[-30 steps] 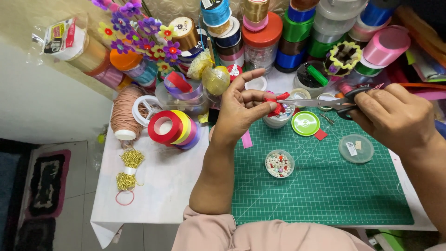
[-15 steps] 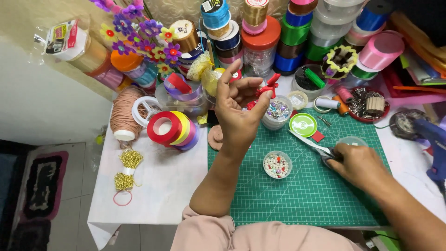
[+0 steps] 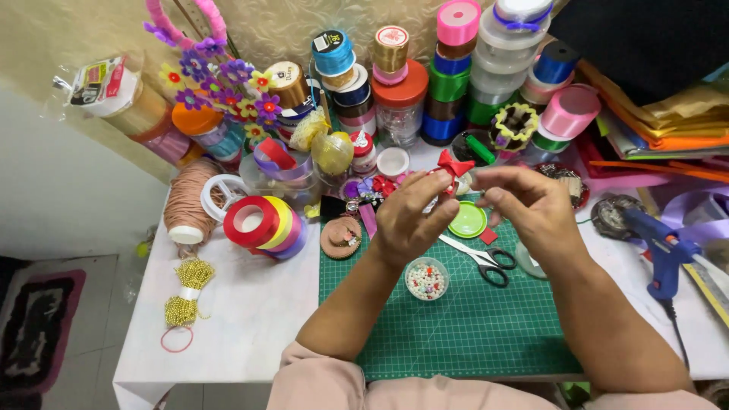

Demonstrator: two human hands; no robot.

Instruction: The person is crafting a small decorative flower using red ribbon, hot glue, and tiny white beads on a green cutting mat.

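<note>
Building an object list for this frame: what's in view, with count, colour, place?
red ribbon bow: 1, red, pinched between both hands
scissors: 1, black handles, shut, on the mat below the hands
cutting mat: 1, green, table centre
bead tub: 1, clear, mixed beads, on the mat
green lid: 1, on the mat
flat ribbon rolls: stack, red, yellow, pink, purple, left of the mat
ribbon spools: many, mixed colours, at the back
glue gun: 1, blue, right
gold bead chain: 1 bundle, left
left hand: holds the bow
right hand: fingers at the bow
</note>
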